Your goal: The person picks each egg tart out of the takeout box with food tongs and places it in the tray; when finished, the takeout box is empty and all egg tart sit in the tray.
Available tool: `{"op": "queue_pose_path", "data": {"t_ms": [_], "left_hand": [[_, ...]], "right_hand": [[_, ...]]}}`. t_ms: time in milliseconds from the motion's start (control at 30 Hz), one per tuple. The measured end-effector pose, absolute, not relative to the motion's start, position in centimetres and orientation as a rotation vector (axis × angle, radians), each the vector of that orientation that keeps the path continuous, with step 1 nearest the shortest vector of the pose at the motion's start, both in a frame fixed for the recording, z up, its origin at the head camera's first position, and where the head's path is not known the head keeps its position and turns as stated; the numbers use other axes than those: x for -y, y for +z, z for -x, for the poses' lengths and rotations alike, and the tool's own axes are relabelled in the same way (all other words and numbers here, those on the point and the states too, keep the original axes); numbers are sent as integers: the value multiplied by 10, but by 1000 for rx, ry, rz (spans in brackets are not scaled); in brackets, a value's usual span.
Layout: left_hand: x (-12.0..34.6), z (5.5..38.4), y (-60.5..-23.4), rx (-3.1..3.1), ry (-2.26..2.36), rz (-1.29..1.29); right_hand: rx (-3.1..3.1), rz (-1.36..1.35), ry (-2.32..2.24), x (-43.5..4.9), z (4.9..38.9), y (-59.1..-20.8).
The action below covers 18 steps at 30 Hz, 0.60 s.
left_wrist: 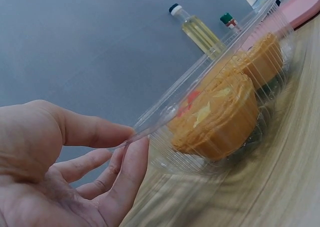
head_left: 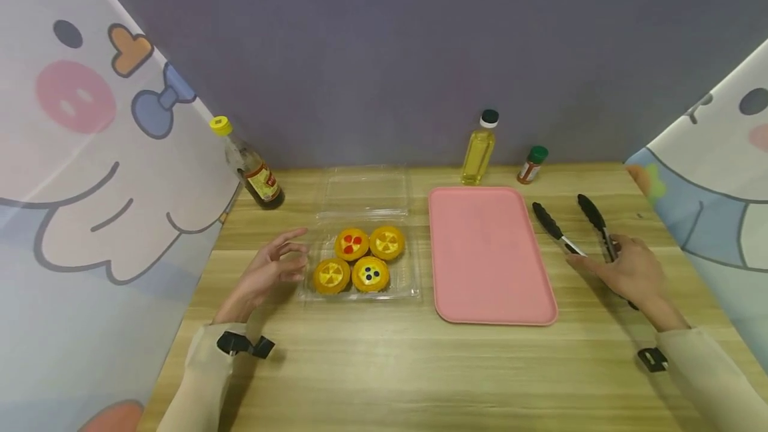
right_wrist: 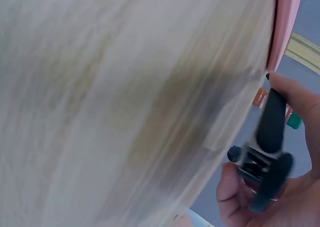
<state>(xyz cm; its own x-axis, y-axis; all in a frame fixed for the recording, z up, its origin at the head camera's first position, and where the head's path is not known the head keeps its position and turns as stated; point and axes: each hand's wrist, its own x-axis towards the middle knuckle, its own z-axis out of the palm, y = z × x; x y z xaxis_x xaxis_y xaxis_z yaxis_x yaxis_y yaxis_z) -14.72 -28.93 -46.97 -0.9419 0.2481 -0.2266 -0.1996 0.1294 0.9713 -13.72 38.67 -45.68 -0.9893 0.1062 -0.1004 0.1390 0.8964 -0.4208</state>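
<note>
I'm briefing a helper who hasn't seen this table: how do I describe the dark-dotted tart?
From the head view, find the pink tray, then the clear container on its left. Inside, take the front row's right-hand tart. It alone carries three dark dots; the other three tarts have red pieces or yellow wedges.

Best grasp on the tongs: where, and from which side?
Across both arms of the tongs, between tips and hinge end, likely best from the near right. The tips point away from the person and the arms spread in a V, so thumb on one arm and fingers on the other should squeeze it. The right hand grips there.
</note>
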Motion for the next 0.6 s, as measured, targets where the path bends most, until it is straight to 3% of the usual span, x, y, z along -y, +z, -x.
{"op": "queue_pose_path", "data": {"t_ms": [600], "left_hand": [[288,148,-470,-2064,1890,-49]], "right_hand": [[-3228,138,-827,-340,136,-440]]}}
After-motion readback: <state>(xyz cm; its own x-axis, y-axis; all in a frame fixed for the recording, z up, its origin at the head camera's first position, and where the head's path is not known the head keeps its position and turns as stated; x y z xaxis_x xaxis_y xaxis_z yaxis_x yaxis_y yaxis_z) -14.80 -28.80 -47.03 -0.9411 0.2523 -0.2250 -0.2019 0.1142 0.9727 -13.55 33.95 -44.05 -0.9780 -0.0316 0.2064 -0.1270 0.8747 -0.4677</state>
